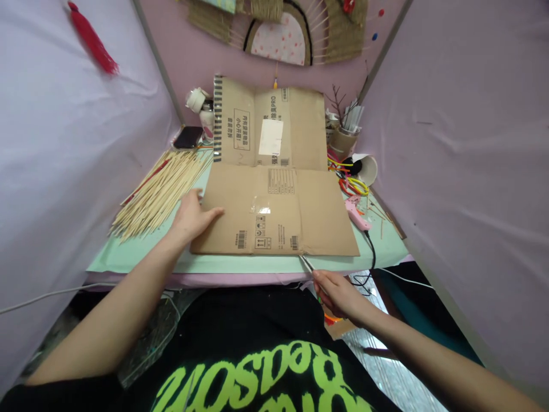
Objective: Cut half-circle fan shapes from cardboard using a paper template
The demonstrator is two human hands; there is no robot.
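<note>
A large opened-out cardboard sheet [278,229] lies on the table, its far half tilted up against the back. It bears printed marks, a white label and clear tape. My left hand [191,217] grips its left edge, the thumb on top and the fingers at the side, partly hidden. In my right hand [337,292] is a pair of scissors [306,263], closed around the handles. The blades touch the cardboard's near edge, right of the middle, where a small nick shows.
Many thin wooden sticks [158,194] lie at the left, below a phone [187,138] and a bottle [207,117]. A pink glue gun [357,213] with a black cord rests right of the cardboard, near coloured pipe cleaners [355,186] and a paper cup [366,169].
</note>
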